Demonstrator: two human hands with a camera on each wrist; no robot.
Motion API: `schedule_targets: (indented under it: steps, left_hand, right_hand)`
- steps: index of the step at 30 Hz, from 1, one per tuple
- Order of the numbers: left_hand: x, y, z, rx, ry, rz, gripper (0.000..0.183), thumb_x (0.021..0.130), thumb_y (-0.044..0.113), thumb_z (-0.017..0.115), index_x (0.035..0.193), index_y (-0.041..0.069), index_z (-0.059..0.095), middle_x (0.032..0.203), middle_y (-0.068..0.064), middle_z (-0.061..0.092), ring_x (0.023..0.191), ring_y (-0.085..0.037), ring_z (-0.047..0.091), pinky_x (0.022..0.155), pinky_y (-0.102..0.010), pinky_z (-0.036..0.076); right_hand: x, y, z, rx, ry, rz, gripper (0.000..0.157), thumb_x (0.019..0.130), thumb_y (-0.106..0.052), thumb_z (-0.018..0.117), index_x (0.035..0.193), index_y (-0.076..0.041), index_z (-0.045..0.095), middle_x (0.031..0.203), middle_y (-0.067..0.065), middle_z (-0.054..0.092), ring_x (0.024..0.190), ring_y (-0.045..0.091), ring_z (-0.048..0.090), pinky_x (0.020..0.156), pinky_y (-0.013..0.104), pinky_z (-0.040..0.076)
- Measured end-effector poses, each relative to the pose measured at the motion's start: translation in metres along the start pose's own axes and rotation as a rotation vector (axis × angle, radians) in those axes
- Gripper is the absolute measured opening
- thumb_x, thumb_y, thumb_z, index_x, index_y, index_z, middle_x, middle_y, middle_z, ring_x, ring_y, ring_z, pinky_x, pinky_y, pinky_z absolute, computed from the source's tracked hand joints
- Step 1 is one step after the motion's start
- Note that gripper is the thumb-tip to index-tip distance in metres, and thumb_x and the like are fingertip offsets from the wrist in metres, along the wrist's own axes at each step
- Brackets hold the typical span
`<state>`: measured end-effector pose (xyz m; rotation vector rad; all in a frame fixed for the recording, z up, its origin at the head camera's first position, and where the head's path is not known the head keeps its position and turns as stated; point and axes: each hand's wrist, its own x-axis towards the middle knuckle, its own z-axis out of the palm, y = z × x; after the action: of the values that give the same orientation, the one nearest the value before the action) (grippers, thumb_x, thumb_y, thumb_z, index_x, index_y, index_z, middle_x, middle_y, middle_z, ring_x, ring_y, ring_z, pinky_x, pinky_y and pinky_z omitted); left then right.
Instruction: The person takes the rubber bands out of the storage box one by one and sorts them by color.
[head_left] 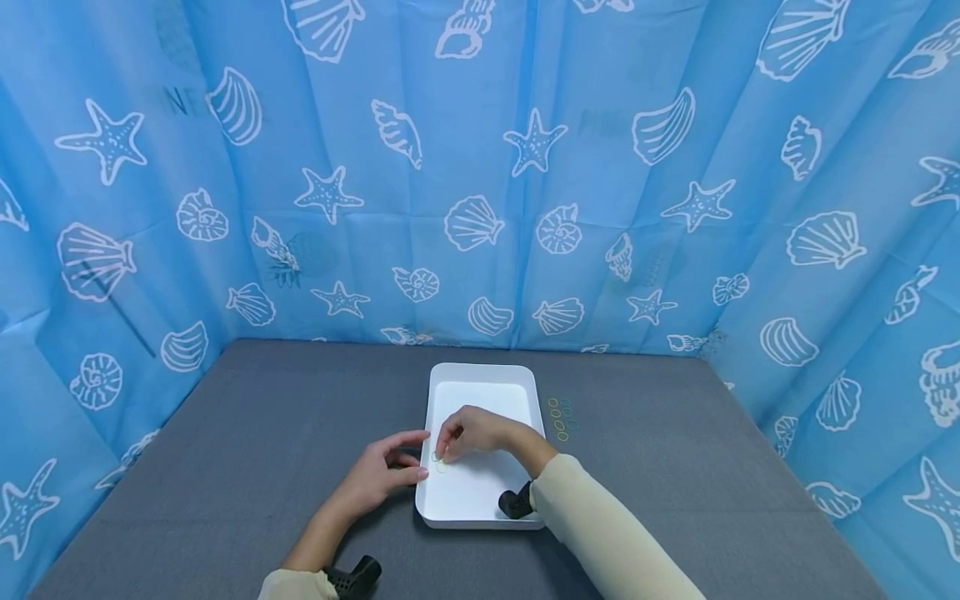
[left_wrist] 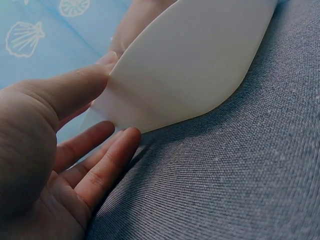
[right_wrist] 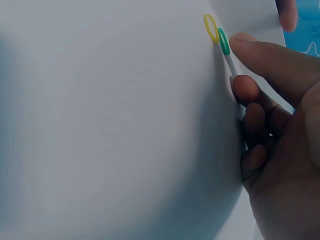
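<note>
A shallow white tray (head_left: 480, 500) stands on the grey table. My left hand (head_left: 378, 473) is at its left wall; in the left wrist view the thumb (left_wrist: 82, 87) reaches the rim and the fairly straight fingers (left_wrist: 102, 172) lie at the outer side. Over the tray floor, my right hand (head_left: 476, 429) has bent fingers at the left side. A small yellow ring (right_wrist: 211, 28) and a small green ring (right_wrist: 224, 41) are on the white surface by its thumb (right_wrist: 260, 55). A gap shows between that thumb and the index finger.
Right of the tray, yellow rings (head_left: 558, 425) and green rings (head_left: 570, 414) lie in two short columns on the cloth-covered table (head_left: 660, 467). A blue shell-patterned curtain (head_left: 517, 275) hangs behind and at both sides. Black wrist devices sit at both sleeves.
</note>
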<state>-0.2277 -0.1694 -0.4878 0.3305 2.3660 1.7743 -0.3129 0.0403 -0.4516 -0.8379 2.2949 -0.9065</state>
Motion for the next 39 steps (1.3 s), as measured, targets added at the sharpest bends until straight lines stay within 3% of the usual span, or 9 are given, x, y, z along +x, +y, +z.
schedule_targets:
  steps: [9,21,29,39]
  left_hand:
    - [-0.001,-0.0006,-0.0001,0.007,0.002,0.012,0.054,0.085,0.018,0.077,0.135,0.011,0.058,0.13,-0.013,0.056,0.094,-0.022,0.06,0.073,-0.032,0.049]
    - [-0.0009,-0.0001,0.0002,0.003,0.008,0.002,0.054,0.084,0.019,0.078,0.134,0.013,0.059,0.13,-0.012,0.056,0.094,-0.022,0.06,0.073,-0.031,0.049]
    - [-0.001,0.0009,0.0007,0.014,0.004,0.01,0.053,0.085,0.017,0.076,0.134,0.012,0.058,0.129,-0.012,0.056,0.093,-0.022,0.06,0.074,-0.031,0.049]
    - [-0.002,0.0011,-0.0008,-0.006,-0.008,0.013,0.053,0.085,0.017,0.076,0.135,0.012,0.057,0.128,-0.013,0.056,0.093,-0.022,0.06,0.073,-0.031,0.049]
  right_hand:
    - [-0.0001,-0.0015,-0.0001,-0.008,-0.067,-0.105,0.011,0.083,0.002,0.073,0.088,-0.008,0.074,0.068,-0.005,0.056,0.064,0.008,0.048,0.064,0.022,0.038]
    - [0.0051,-0.0037,0.001,-0.091,-0.075,-0.086,0.014,0.081,0.0,0.076,0.085,-0.014,0.077,0.075,-0.005,0.06,0.068,0.007,0.05,0.065,0.021,0.04]
    - [0.0026,-0.005,-0.0004,-0.111,-0.059,-0.01,0.013,0.083,-0.005,0.076,0.08,-0.017,0.074,0.078,-0.004,0.06,0.072,0.008,0.052,0.067,0.021,0.041]
    - [0.0018,-0.0025,-0.0009,-0.175,-0.052,0.015,0.014,0.088,-0.008,0.072,0.08,-0.018,0.069,0.075,-0.006,0.059,0.07,0.008,0.052,0.068,0.022,0.041]
